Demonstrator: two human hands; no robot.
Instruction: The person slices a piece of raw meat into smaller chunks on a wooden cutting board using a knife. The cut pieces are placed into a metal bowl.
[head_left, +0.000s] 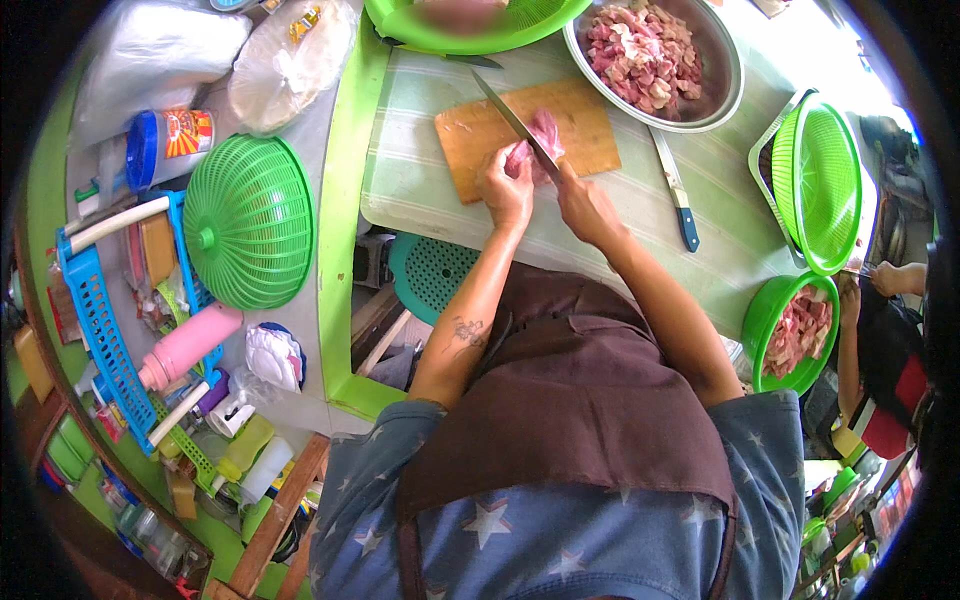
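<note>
On a wooden cutting board (589, 139) lies a piece of raw meat (546, 129). My left hand (508, 187) grips the near left part of this meat with curled fingers. A long kitchen knife (510, 115) is held at its near end by my right hand (589, 206), its blade across the meat and its tip pointing away to the left. The knife's handle is hidden in the fist. Beyond the board, a metal bowl (724, 75) holds many cut chunks of meat. To the right of the board lies a second knife (674, 184) with a blue handle.
A green basin (756, 352) of meat and a green strainer (825, 187) stand at the right, near another person's hands (889, 279). Another green basket (551, 19) is at the far edge, a dark blade beside it. A domed green basket (251, 221) sits left among bags and containers.
</note>
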